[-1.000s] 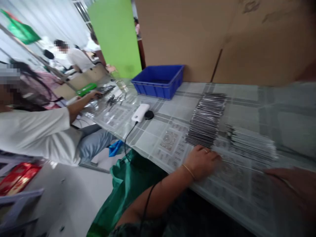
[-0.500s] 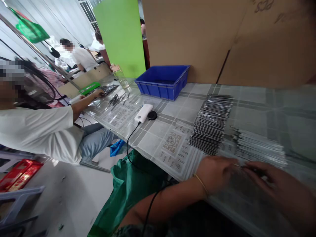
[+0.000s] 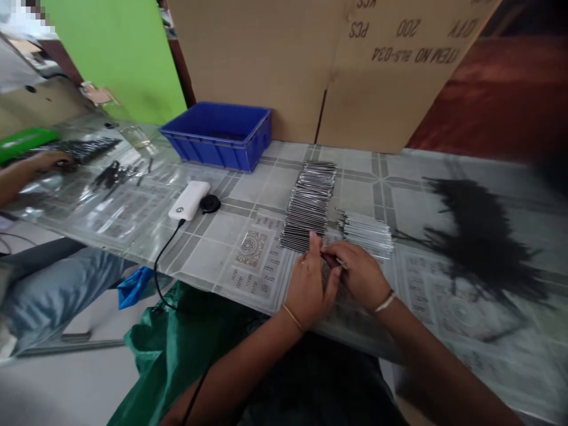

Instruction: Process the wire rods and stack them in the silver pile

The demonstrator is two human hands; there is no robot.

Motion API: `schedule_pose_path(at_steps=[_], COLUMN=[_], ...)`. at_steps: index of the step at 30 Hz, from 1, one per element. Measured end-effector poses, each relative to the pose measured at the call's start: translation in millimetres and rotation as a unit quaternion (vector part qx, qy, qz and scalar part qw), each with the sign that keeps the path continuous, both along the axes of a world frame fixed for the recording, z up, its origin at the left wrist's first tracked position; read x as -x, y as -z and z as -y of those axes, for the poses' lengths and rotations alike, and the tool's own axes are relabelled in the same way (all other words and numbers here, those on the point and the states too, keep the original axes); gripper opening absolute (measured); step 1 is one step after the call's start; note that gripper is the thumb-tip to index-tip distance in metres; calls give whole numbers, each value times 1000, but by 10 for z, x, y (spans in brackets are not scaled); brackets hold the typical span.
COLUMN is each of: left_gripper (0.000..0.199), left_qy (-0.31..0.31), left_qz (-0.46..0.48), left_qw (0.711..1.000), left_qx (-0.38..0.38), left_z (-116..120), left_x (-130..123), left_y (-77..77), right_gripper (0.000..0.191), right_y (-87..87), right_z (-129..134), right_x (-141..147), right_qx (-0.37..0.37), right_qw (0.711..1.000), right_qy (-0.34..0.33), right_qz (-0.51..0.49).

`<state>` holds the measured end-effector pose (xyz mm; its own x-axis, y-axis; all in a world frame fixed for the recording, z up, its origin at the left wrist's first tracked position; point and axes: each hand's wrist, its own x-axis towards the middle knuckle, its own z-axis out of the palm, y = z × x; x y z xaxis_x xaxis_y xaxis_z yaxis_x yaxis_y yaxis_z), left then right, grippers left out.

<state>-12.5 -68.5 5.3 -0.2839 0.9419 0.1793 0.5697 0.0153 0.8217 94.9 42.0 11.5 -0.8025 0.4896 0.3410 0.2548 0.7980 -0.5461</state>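
Both hands meet at the table's near edge, just in front of a long row of thin dark metallic rods (image 3: 310, 198). My left hand (image 3: 308, 284) has its index finger raised beside the row's near end; its thumb reaches toward the other hand. My right hand (image 3: 359, 272) is closed in a pinch around a small, thin piece between the hands, too small to make out. Beyond the right hand lies a shorter bundle of pale, whitish rods (image 3: 366, 234). A large heap of thin black pieces (image 3: 479, 231) lies farther right.
A blue bin (image 3: 217, 136) stands at the back against cardboard (image 3: 266, 65). A white power bank (image 3: 189, 200) with a cable and a round black object (image 3: 210, 204) sit left of the rods. Another person's hand (image 3: 55, 160) is at the far left by a green tray (image 3: 29, 144).
The view has swung right, bringing the black heap and cardboard print into sight. My left index finger is now raised; the hands remain close together.
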Motion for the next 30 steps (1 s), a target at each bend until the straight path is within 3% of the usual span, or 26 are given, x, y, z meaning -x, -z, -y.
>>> schedule_pose_path(at_steps=[4,8,12,15,19,22,24,27,30], left_gripper=[80,81,79,80,73,65,52,39,42], left_qy=[-57,-165,-148,-132,-144,-116,-31,122,162], left_qz=[24,154,217,207,135,-54,-182,-299,-350], left_qw=[997,974,965,969,980,990,981,946,922], left_qx=[-34,-11,29,18,-17,-53,-58,-23,45], left_z=[-153,-406,-580,-601,-555,-501,-476,-496,-594], left_x=[317,665,783,770,760,643,454,84,-193], left_y=[64,122,208,299,312,198,122,82,94], right_gripper=[17,20,24,29,33,28,25,24,24], right_y=[5,49,154,136,-95,-192,-134,54,191], right_z=[-148,-287,-273,-222,-232,-312,-384,-477,-545], right_x=[393,850,1087,1045,597,-131,-725,-1482,-1779], right_qx=[27,-4,-24,-39,-69,-100,-123,-153,-146], right_qw=[999,997,982,981,983,970,952,913,913], right_qy=[14,61,129,130,130,191,243,344,347], right_qz=[-14,54,132,140,110,113,137,159,155])
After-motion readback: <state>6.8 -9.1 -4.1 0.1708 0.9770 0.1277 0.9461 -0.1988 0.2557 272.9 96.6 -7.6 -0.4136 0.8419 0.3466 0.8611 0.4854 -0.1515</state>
